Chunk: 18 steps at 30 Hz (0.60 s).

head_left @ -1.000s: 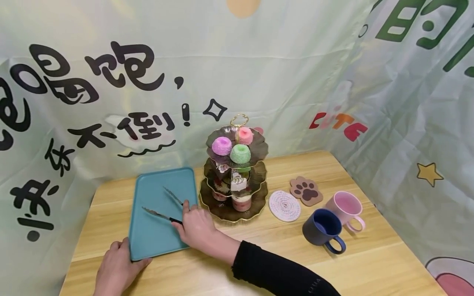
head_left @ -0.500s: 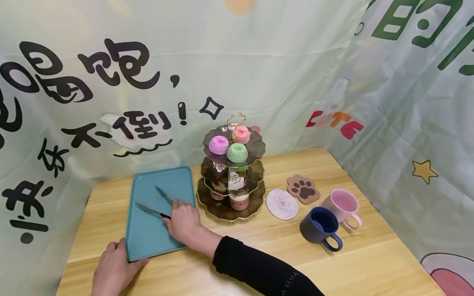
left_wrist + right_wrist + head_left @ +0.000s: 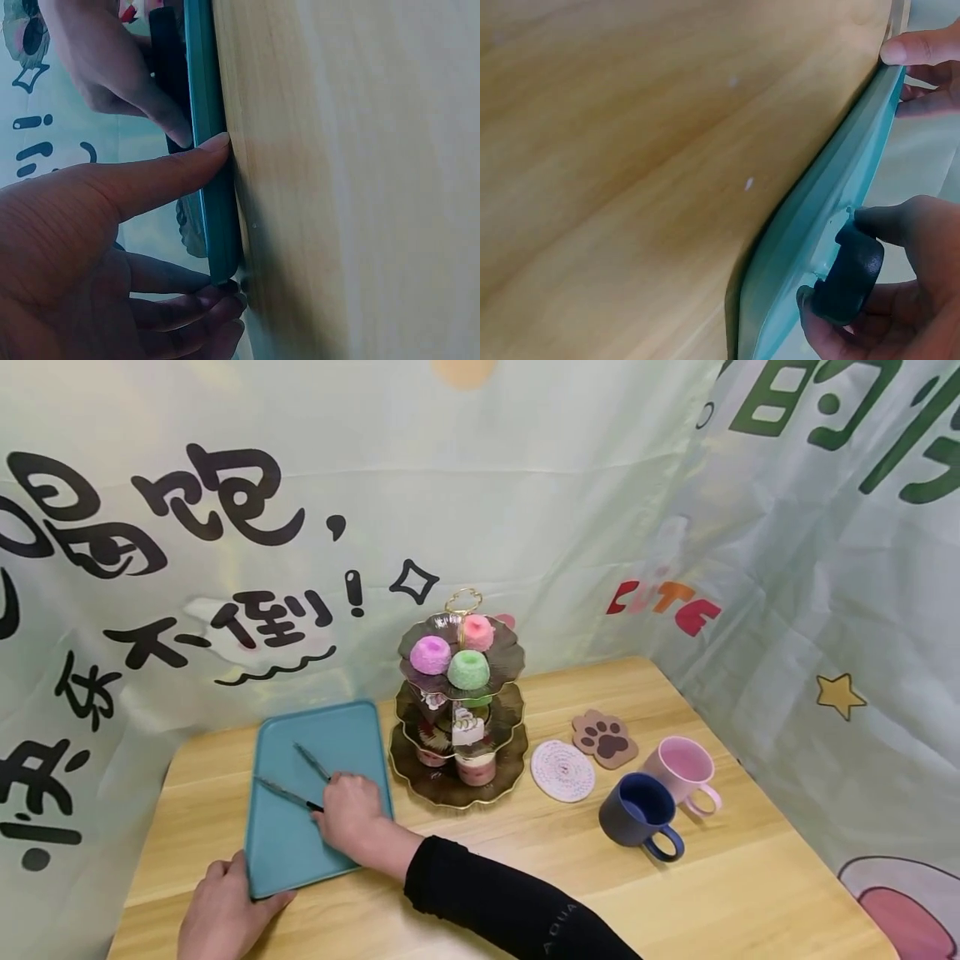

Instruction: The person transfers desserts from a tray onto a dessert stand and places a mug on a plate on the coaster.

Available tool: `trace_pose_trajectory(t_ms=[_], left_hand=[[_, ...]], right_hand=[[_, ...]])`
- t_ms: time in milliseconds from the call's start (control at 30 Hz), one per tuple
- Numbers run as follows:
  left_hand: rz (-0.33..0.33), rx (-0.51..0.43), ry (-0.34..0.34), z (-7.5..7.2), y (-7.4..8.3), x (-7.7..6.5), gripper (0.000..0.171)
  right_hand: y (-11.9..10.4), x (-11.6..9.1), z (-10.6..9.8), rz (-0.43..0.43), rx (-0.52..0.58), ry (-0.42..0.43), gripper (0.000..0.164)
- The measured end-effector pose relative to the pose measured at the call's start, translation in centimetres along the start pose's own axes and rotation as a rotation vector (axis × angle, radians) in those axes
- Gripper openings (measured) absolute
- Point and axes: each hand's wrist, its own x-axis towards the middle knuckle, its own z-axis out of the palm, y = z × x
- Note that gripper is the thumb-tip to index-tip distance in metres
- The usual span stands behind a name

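My left hand [image 3: 225, 906] grips the near left corner of a teal rectangular tray [image 3: 352, 727]. In the left wrist view its thumb presses the near edge while the fingers bend round the corner. Over the tray's right half, my right hand [image 3: 351, 814] holds a pair of tongs [image 3: 288, 793] by the black end. The two metal arms spread apart and point to the far left, with nothing between them. The right wrist view shows thumb and fingers on either side of the tongs' curved black end [image 3: 849, 277], close to the tray's surface.
Right of the tray rises a three-tier scalloped stand [image 3: 412, 781] with small cakes, including a purple ring cake [image 3: 431, 655]. Further right lie a round woven coaster [image 3: 562, 771] and a paw-shaped coaster [image 3: 604, 739]. A blue mug [image 3: 626, 818] and a pink mug [image 3: 663, 772] stand beside them.
My right hand and the tongs have shifted a little left over the tray, and the right fingers have curled in more. The left hand stays at the corner; the head view has turned slightly right.
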Motion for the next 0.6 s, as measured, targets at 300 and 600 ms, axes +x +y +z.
trace_pose_trajectory(t_ms=[300,600], left_hand=[[-0.022,0.015,-0.003,0.3,0.0,0.0,0.109],[-0.021,0.021,-0.008,0.2,0.0,0.0,0.110]], right_hand=[[-0.9,0.1,0.2,0.017,-0.054,-0.033,0.045],[-1.4,0.3,0.5,0.017,-0.081,-0.021,0.044]])
